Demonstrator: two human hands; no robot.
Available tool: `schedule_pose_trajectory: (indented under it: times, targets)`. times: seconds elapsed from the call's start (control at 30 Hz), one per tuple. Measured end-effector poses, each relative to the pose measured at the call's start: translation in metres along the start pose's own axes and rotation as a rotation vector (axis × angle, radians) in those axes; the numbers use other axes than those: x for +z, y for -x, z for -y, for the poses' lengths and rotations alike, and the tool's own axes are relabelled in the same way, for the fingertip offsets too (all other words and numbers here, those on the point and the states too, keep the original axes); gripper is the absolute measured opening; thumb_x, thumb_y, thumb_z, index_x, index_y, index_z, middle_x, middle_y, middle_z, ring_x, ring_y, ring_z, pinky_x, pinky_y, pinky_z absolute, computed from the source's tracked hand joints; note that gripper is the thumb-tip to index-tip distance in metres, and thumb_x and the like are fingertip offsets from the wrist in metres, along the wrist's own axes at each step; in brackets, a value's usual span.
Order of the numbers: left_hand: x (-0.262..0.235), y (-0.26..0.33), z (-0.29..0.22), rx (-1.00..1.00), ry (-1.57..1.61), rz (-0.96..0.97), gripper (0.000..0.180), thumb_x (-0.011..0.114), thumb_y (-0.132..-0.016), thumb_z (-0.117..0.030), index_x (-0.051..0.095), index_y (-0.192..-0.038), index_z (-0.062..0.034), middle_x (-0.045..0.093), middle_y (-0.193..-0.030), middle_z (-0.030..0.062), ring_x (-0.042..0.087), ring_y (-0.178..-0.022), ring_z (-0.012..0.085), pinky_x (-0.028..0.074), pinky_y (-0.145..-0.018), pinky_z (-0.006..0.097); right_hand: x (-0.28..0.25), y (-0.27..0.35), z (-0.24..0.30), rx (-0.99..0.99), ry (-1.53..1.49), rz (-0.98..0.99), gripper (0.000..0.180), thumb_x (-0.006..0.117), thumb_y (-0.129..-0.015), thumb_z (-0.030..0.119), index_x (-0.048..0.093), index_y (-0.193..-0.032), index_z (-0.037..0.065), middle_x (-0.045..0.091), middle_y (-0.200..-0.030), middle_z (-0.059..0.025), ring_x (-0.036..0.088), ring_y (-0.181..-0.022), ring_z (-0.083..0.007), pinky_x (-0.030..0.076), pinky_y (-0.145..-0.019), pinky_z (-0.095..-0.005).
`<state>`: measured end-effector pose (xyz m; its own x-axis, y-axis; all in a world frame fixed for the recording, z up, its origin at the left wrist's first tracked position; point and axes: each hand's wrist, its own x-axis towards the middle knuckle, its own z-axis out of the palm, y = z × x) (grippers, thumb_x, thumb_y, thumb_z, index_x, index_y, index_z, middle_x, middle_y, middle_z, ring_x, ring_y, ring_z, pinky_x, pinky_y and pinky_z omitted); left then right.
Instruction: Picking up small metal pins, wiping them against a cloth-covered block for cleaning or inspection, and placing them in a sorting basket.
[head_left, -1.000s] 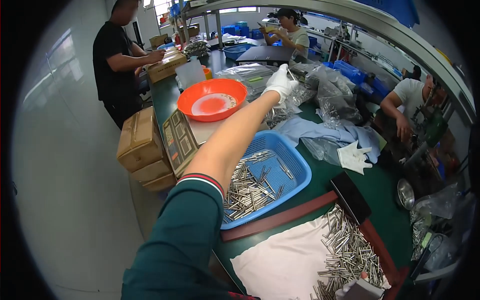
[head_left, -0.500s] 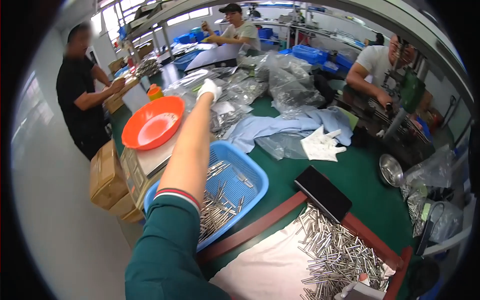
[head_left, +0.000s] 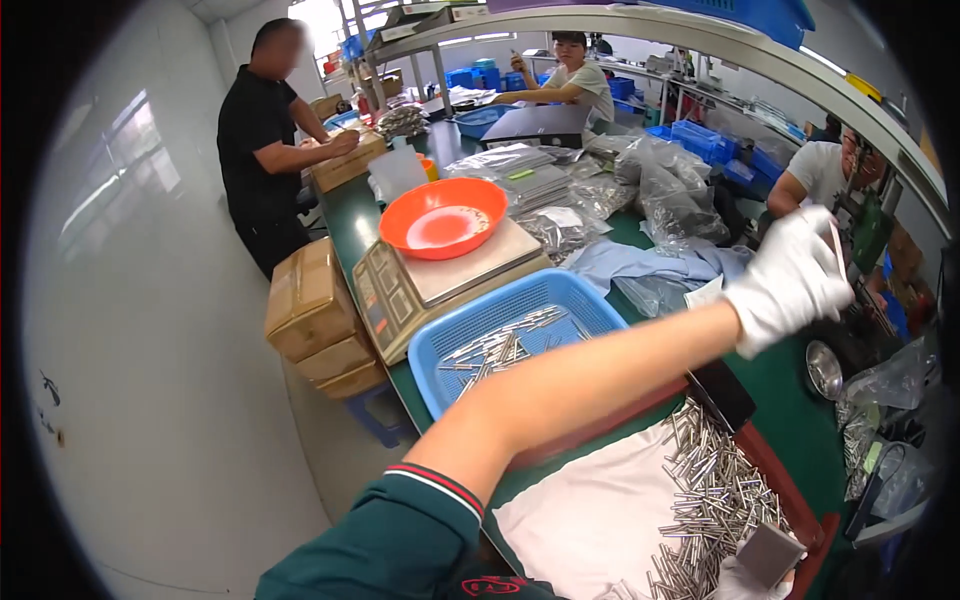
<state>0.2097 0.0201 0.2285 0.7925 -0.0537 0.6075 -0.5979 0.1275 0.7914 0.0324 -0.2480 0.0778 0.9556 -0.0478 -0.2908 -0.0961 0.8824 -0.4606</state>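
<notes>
My left hand (head_left: 790, 285), in a white glove, is raised over the right side of the bench, arm stretched across the blue basket (head_left: 420, 345). Its fingers are curled, with a thin pale strip (head_left: 838, 250) along them; blur hides what it is. At the lower right my gloved right hand (head_left: 745, 582) grips a small grey block (head_left: 771, 553), beside a heap of short metal pins (head_left: 715, 490). The heap lies on a pale pink cloth (head_left: 590, 510) inside a red-brown frame (head_left: 775, 470). More metal pins (head_left: 500, 350) lie in the basket, partly behind my forearm.
An orange basin (head_left: 445, 215) sits on a scale (head_left: 390, 300) behind the basket. Plastic bags (head_left: 680, 190) and blue cloth (head_left: 640, 260) cover the far bench. A black box (head_left: 725, 390) rests on the frame. A metal bowl (head_left: 824, 368) stands right. Three other people work beyond.
My left hand has swung from the bags at the far left across to the right and nearer. The view has turned left. The grey block and right hand now show more fully.
</notes>
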Motion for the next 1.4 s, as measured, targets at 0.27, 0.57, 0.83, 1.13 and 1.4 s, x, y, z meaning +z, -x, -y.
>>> schedule_pose_trajectory:
  times: [0.27, 0.57, 0.83, 1.13, 1.4]
  targets:
    - [0.072, 0.195, -0.025, -0.569, 0.543, 0.109, 0.075, 0.058, -0.076, 0.002, 0.023, -0.142, 0.0050, 0.058, -0.075, 0.0071, 0.058, -0.061, 0.0097, 0.047, -0.053, 0.023, -0.053, -0.003, -0.013, -0.053, 0.184, 0.112, 0.057, 0.061, -0.084, 0.037, 0.045, -0.127, 0.003, 0.056, -0.118, -0.0118, 0.052, -0.108, -0.0281, 0.040, -0.089, -0.0417]
    - [0.014, 0.282, 0.051, -0.578, 0.012, -0.219, 0.069, 0.064, -0.077, 0.008, 0.035, -0.139, -0.0007, 0.056, -0.115, 0.0099, 0.059, -0.079, 0.0107, 0.052, -0.066, 0.023, -0.003, 0.013, -0.063, -0.482, 1.092, 0.246, 0.101, 0.076, -0.071, 0.055, 0.033, -0.140, -0.004, 0.047, -0.129, -0.0162, 0.048, -0.118, -0.0236, 0.037, -0.101, -0.0364]
    - [0.023, 0.284, 0.050, -0.665, 0.049, -0.060, 0.067, 0.061, -0.077, 0.008, 0.038, -0.138, -0.0067, 0.055, -0.078, 0.0002, 0.053, -0.069, 0.0061, 0.044, -0.064, 0.020, -0.007, 0.004, -0.075, -0.514, 1.447, 0.451, 0.085, 0.079, -0.067, 0.027, 0.039, -0.136, -0.003, 0.050, -0.121, -0.0160, 0.053, -0.110, -0.0262, 0.042, -0.096, -0.0355]
    - [0.025, 0.299, 0.055, -0.423, -0.133, -0.025, 0.063, 0.059, -0.076, 0.011, 0.047, -0.134, -0.0111, 0.056, -0.076, 0.0024, 0.055, -0.065, 0.0107, 0.047, -0.062, 0.024, -0.004, 0.011, -0.082, -0.494, 1.513, 0.561, 0.076, 0.077, -0.059, 0.015, 0.048, -0.128, 0.000, 0.054, -0.109, -0.0146, 0.055, -0.097, -0.0272, 0.045, -0.086, -0.0351]
    - [0.022, 0.295, 0.056, -0.192, -0.411, 0.045, 0.058, 0.064, -0.074, 0.007, 0.053, -0.128, -0.0110, 0.062, -0.076, 0.0095, 0.063, -0.064, 0.0258, 0.050, -0.058, 0.032, -0.001, 0.010, -0.079, -0.452, 1.465, 0.619, 0.067, 0.077, -0.061, 0.017, 0.054, -0.122, 0.001, 0.054, -0.113, -0.0144, 0.055, -0.102, -0.0270, 0.045, -0.089, -0.0346]
